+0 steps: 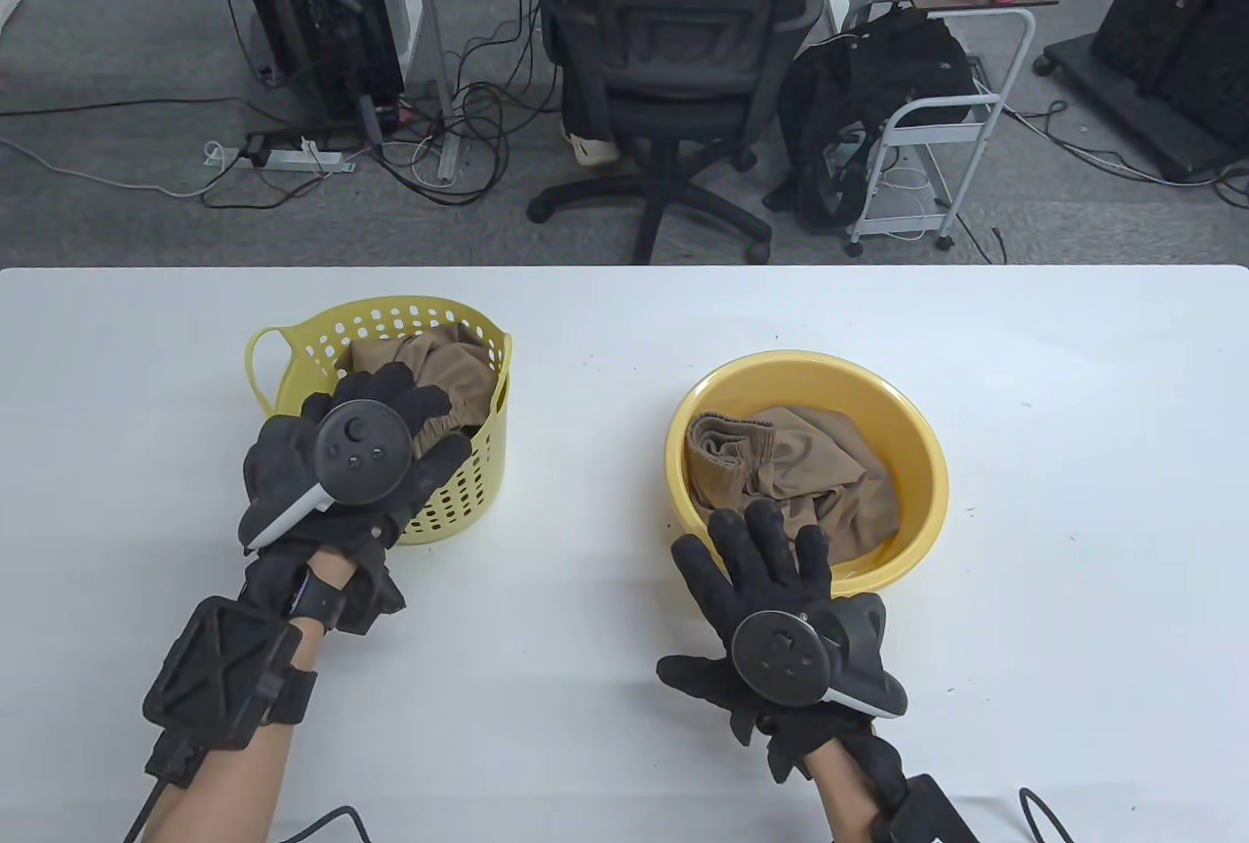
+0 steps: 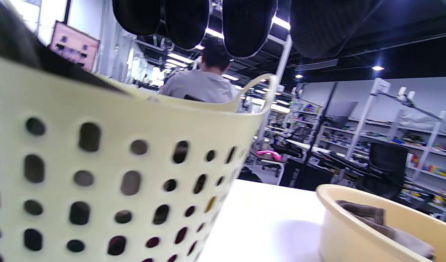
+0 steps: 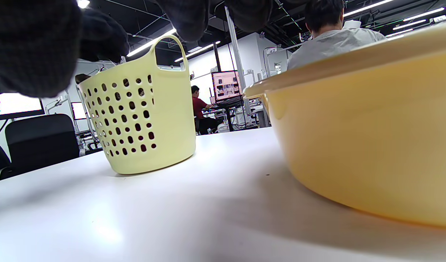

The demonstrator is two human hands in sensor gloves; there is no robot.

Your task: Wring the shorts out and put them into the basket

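Shorts [image 1: 790,477], brown and crumpled, lie in the yellow basin [image 1: 912,438] on the white table [image 1: 605,687]; another brown garment [image 1: 444,384] sits in the perforated yellow basket [image 1: 468,482]. The left hand [image 1: 342,462] hovers over the basket's near rim, fingers relaxed, holding nothing. The right hand [image 1: 771,604] spreads flat, its fingertips [image 1: 766,516] over the basin's near edge.
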